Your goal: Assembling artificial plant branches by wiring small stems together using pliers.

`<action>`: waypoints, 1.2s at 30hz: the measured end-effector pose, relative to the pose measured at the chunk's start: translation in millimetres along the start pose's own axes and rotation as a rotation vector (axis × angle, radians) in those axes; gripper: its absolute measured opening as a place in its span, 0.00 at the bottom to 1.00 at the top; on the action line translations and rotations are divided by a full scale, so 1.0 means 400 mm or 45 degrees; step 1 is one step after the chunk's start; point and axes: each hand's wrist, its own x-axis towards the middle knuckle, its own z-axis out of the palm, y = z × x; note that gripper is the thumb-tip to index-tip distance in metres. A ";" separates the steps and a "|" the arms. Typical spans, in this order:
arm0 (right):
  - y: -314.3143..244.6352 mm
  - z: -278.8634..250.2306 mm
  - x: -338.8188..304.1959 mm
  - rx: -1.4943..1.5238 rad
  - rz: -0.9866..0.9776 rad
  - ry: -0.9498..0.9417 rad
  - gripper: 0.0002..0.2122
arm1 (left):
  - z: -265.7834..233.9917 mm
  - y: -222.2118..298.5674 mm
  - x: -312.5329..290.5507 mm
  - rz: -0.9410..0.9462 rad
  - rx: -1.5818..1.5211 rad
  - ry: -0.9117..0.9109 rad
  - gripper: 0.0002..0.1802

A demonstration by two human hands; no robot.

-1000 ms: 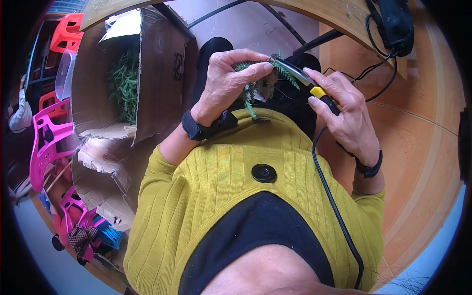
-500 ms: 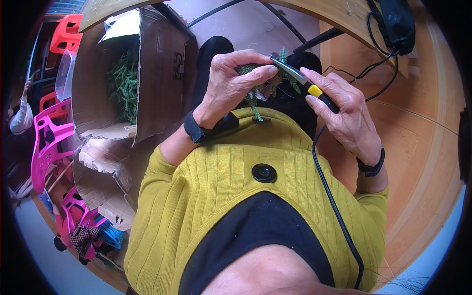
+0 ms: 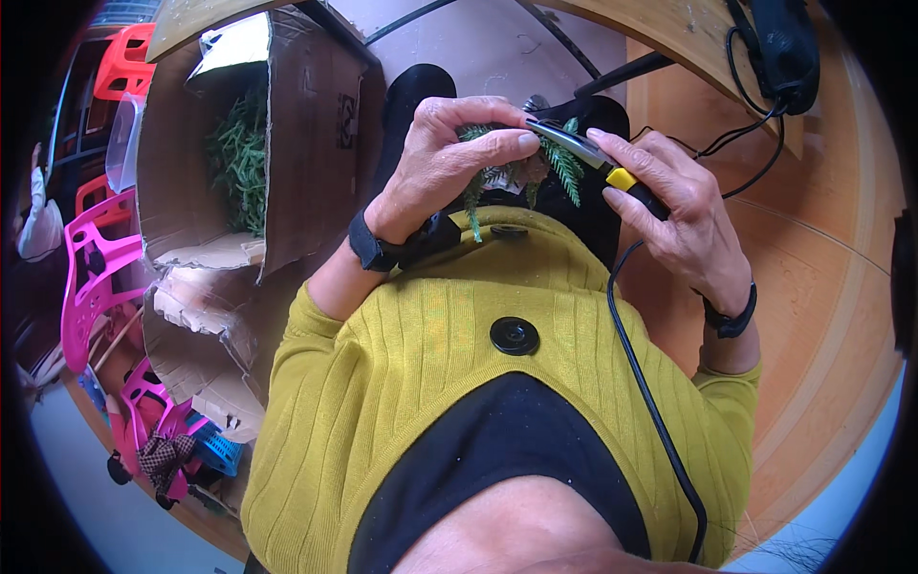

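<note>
Over my lap, my left hand pinches a green fern-like sprig, its thumb and forefinger closed at the top. Leafy fronds hang below those fingers; the exact spot they grip is partly hidden. My right hand is wrapped round the black and yellow handle of a pair of pliers. The metal jaws reach leftward over the sprig and meet the left fingertips. Whether the jaws are closed on a stem is too small to make out.
At my left stands an open cardboard box holding more green sprigs. A wooden table edge curves ahead, with a black bag-like object and cables at the right. Pink chairs and a blue basket lie beyond the box.
The pliers have tipped flatter, and my right hand has shifted slightly right. The sprig has turned, its fronds now hanging differently beneath my left fingers.
</note>
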 end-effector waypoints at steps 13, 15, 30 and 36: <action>0.018 0.020 0.000 -0.111 -0.212 0.125 0.23 | -0.013 0.032 0.006 -0.185 -0.151 -0.150 0.08; 0.015 0.018 -0.006 -0.089 -0.187 0.116 0.21 | -0.008 0.031 0.008 -0.149 -0.125 -0.173 0.08; 0.098 0.007 0.019 1.232 0.400 -0.594 0.22 | -0.013 0.049 0.005 0.125 0.205 -0.401 0.15; 0.126 0.030 0.009 1.339 0.339 -0.700 0.22 | -0.011 0.036 -0.003 0.250 0.320 -0.376 0.18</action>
